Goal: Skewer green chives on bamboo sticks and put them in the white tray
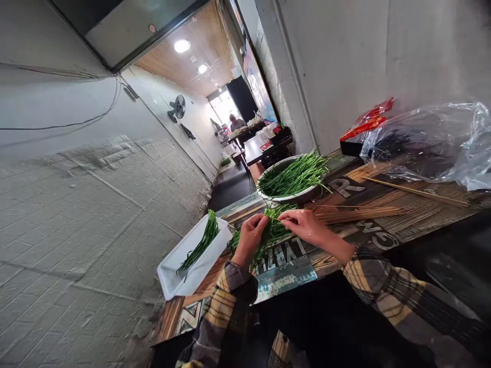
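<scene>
My left hand (251, 236) pinches the cut ends of some garlic chives (272, 217) between thumb and fingers. Facing it, my right hand (303, 226) is closed, its fingertips on a thin bamboo skewer that meets the chive stems. Skewer and fingertips are small here, so how far it goes in is hard to see. More loose chives lie on the table under both hands. Beside my right wrist rests a bundle of bamboo skewers (360, 214). A white bowl (303, 197) heaped with chives stands just beyond my hands.
At the left, a white plastic tray (169, 281) holds a row of chives. A clear plastic bag (429, 143) and a red packet (368, 122) lie at the right, with a few loose skewers (418, 190) before them. A person (237, 122) sits far back.
</scene>
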Demonstrator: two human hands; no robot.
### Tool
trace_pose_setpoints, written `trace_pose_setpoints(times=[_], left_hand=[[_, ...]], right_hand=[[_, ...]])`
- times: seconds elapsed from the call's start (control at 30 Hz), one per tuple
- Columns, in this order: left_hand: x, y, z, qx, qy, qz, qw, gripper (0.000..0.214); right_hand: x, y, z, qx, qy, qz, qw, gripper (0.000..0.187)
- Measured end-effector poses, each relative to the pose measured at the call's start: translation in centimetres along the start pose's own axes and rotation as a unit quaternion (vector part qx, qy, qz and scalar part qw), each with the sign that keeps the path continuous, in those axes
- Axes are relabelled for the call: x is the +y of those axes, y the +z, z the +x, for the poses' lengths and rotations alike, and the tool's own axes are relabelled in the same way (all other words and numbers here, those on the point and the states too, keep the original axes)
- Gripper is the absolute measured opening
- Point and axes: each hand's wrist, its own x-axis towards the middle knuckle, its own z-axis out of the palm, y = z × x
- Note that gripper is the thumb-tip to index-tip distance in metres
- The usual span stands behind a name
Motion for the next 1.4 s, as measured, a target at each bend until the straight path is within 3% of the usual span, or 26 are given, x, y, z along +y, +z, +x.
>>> trace_pose_setpoints(times=[0.27,0.7,1.03,1.27,1.4], left_hand=[[1.7,0.6,-0.4,-0.061,-0.015,-0.027,0.998,0.042],[1.2,2.4,-0.8,-0.04,-0.044,-0.039,0.997,0.047],[1.6,4.0,-0.9,-0.004,0.009,0.01,1.0,0.053],[1.7,2.5,-0.4,-0.104,-0.029,0.08,0.991,0.048],[2.2,2.2,0.1,-0.148,-0.006,0.113,0.982,0.041]], right_hand=[[-0.1,-0.7,0.5,0.04,-0.071,-0.031,0.996,0.019],[0.6,-0.2,-0.3,0.059,-0.089,-0.079,0.991,0.02],[-0.2,0.1,-0.7,0.064,-0.058,-0.089,0.992,0.019],[0.9,-1.0,-2.0,-0.014,0.054,0.032,0.998,0.021],[1.2,-1.1,-2.1,0.028,0.057,0.045,0.997,0.026]])
